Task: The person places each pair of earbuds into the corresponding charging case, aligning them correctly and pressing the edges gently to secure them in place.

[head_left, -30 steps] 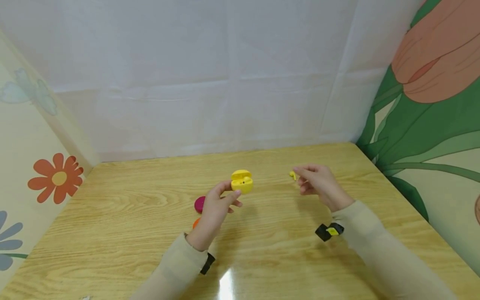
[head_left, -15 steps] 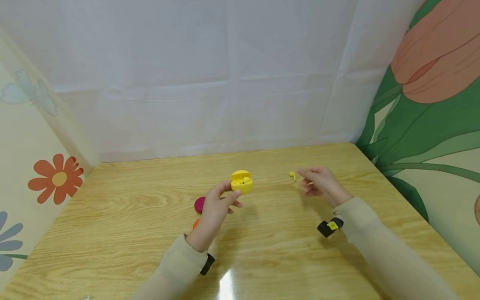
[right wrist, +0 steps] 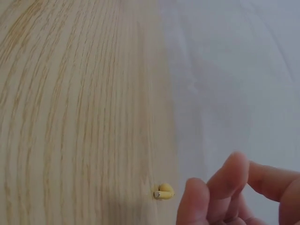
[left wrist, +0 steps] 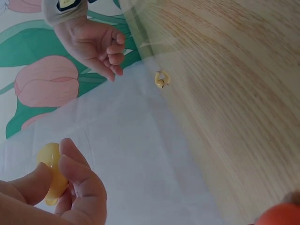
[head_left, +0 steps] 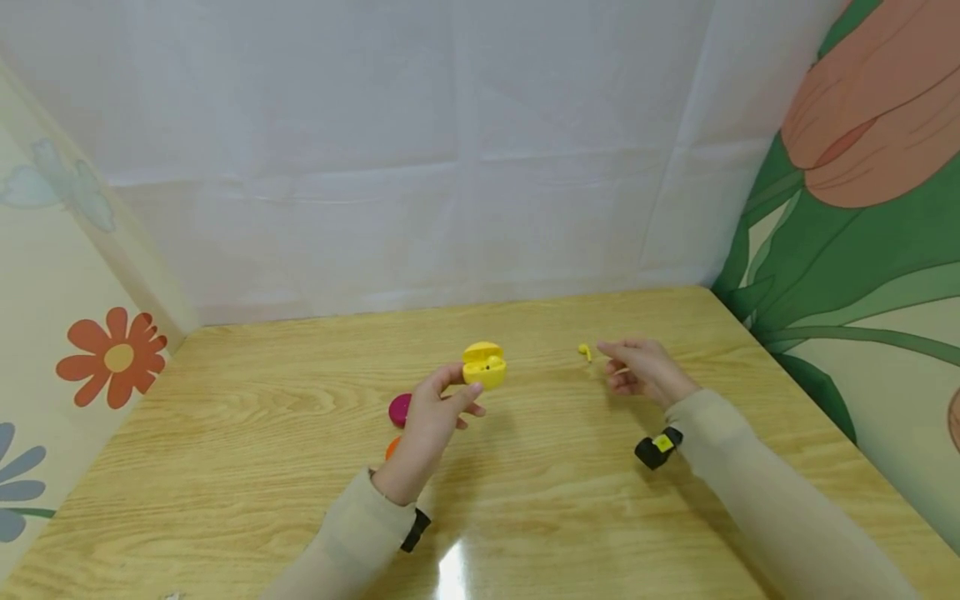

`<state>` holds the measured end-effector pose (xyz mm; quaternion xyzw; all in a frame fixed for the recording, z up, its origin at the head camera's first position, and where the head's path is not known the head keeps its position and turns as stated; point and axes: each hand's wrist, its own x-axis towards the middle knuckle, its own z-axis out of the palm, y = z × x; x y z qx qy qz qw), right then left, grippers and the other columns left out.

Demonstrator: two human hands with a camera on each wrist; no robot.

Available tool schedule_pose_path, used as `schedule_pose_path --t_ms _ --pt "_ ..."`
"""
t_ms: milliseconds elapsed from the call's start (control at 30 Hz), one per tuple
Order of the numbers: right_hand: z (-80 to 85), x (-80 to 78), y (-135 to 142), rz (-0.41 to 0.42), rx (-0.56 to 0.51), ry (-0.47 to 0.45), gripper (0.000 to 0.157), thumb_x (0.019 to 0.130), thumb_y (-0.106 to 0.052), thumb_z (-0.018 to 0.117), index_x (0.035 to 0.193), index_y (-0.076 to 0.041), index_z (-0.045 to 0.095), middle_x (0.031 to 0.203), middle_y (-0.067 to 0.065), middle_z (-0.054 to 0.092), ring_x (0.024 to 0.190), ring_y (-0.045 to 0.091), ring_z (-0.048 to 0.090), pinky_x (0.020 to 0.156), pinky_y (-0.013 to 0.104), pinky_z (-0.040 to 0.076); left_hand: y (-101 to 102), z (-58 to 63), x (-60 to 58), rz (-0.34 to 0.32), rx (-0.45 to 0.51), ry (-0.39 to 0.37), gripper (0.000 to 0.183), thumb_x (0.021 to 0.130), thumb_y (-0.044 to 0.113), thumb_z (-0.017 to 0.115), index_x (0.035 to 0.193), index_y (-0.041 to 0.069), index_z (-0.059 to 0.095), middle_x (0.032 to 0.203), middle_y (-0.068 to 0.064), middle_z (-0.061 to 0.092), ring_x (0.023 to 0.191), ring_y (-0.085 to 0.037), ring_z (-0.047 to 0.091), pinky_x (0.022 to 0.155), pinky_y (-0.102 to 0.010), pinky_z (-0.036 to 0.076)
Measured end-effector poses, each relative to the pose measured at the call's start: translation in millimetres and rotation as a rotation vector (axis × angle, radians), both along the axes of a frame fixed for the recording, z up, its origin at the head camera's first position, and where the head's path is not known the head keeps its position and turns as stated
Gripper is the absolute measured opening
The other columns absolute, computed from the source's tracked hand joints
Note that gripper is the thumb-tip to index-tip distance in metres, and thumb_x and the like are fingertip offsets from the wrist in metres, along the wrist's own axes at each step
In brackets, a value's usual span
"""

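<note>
My left hand (head_left: pixel 431 421) grips a yellow earbud case (head_left: pixel 484 377) between thumb and fingers, raised over the table with its lid tipped up. Inside the case, on the right, a rounded yellow bud shape shows. A single yellow earbud (head_left: pixel 585 352) with a short stem lies on the table to the right of the case; the right wrist view also shows this earbud (right wrist: pixel 164 192). Just right of it is my right hand (head_left: pixel 641 368), its fingers loosely bent and holding nothing. In the left wrist view the case (left wrist: pixel 56 176) is partly hidden by fingers.
A magenta round case (head_left: pixel 399 409) lies on the wood-grain table (head_left: pixel 262 467) left of my left hand. Nearer to me an orange round object (head_left: pixel 392 447) is mostly covered by that wrist. A white sheet (head_left: pixel 360 167) hangs along the table's back edge.
My right hand had its fingertips at the yellow earbud; it has let go and drawn slightly right. The earbud stays on the table. My left hand and the case have barely moved.
</note>
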<state>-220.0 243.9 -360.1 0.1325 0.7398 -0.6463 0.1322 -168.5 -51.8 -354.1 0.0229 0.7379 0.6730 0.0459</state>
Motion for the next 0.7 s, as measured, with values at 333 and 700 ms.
schedule_pose_path --t_ms 333,700 --pt "-9.8 -8.5 2.8 -0.009 -0.046 -0.033 0.020 0.100 -0.022 0.055 0.098 -0.003 0.051 0.066 -0.002 0.054 0.054 0.007 0.054 0.055 0.024 0.050 0.9 -0.9 -0.2 -0.010 0.009 0.000 0.028 0.095 0.009 0.062 0.121 -0.002 0.060 0.111 -0.013 0.064 0.067 -0.011 0.063 0.058 -0.024 0.044" --pt "-14.2 -15.7 1.4 -0.021 -0.078 -0.073 0.018 0.100 -0.018 0.054 0.104 -0.001 0.049 0.066 -0.002 0.055 0.053 0.007 0.054 0.053 0.022 0.050 1.3 -1.0 0.8 -0.012 0.008 -0.023 0.031 0.095 0.011 0.063 0.124 -0.001 0.060 0.114 -0.013 0.063 0.068 -0.012 0.064 0.059 -0.025 0.044"
